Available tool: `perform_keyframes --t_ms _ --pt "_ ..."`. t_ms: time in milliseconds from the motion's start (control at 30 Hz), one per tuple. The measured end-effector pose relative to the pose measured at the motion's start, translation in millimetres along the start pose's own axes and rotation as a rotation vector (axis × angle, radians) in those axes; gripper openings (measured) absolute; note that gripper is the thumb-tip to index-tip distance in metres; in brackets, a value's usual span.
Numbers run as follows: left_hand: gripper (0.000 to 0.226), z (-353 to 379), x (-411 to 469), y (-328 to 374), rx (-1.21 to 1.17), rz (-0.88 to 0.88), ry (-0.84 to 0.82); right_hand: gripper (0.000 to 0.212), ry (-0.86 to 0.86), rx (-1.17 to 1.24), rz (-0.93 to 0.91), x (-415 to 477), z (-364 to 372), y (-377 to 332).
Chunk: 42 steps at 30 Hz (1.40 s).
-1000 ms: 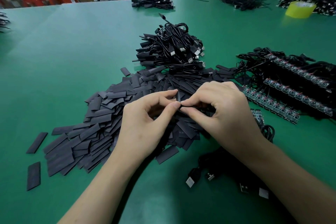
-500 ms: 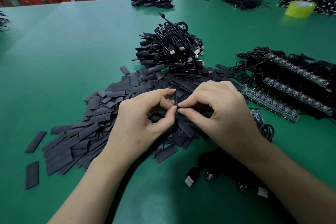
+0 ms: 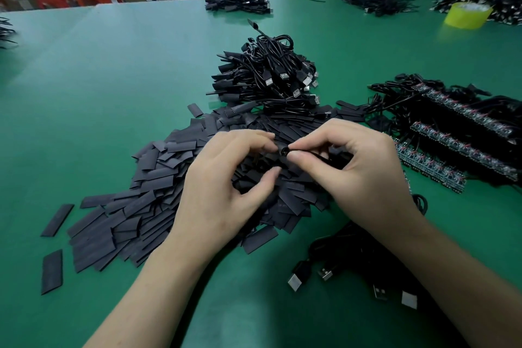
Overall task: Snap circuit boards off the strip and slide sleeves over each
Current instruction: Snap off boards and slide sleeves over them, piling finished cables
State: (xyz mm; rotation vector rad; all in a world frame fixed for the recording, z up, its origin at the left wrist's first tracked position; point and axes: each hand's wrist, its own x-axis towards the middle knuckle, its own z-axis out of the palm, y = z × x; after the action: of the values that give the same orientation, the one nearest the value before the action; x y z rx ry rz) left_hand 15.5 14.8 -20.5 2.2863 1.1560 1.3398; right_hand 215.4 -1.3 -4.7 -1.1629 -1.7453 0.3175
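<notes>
My left hand (image 3: 223,186) and my right hand (image 3: 358,167) meet above a wide pile of flat black sleeves (image 3: 135,206) on the green table (image 3: 99,87). Between the fingertips of both hands sits one black sleeve (image 3: 282,149), its end squeezed open into a round mouth. My right hand also pinches a thin black cable that runs back under its palm; the board on it is hidden. Strips of circuit boards (image 3: 452,150) with black wires lie to the right.
A heap of sleeved USB cables (image 3: 271,79) lies beyond the sleeve pile. Loose USB plugs (image 3: 324,274) lie near my right forearm. A yellow tape roll (image 3: 467,15), more cable bundles (image 3: 240,0) and other people's hands are at the far edge, with red stools behind.
The sleeve between my fingertips has gone from flat to squeezed open at its end. My left thumb has dropped lower and both hands have shifted slightly up over the pile.
</notes>
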Motion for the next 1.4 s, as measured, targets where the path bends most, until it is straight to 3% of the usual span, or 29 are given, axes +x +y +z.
perform_keyframes --t_ms 100,200,433,600,867,1400 --pt "0.028 -2.3 1.5 -1.6 0.021 0.020 0.024 0.006 -0.029 0.074 0.055 1.0 -1.3 0.3" --pt "0.017 -3.3 0.9 -1.9 -0.061 -0.010 0.026 0.009 -0.069 0.110 0.071 1.0 -1.6 0.5" --pt "0.013 -5.9 0.5 -3.4 -0.054 -0.016 0.029 0.012 -0.154 0.046 -0.034 2.4 -3.3 -2.4" --pt "0.012 -6.0 -0.7 -5.0 -0.040 0.024 0.033 0.013 -0.184 0.138 0.061 1.3 -6.1 -2.1" --pt "0.010 -5.7 0.3 -6.2 -0.117 0.025 -0.083 0.003 -0.203 -0.200 -0.162 7.2 -13.4 3.5" --pt "0.014 -7.3 1.3 -9.2 -0.156 0.006 -0.162 0.004 -0.274 -0.186 -0.225 8.9 -17.5 7.1"
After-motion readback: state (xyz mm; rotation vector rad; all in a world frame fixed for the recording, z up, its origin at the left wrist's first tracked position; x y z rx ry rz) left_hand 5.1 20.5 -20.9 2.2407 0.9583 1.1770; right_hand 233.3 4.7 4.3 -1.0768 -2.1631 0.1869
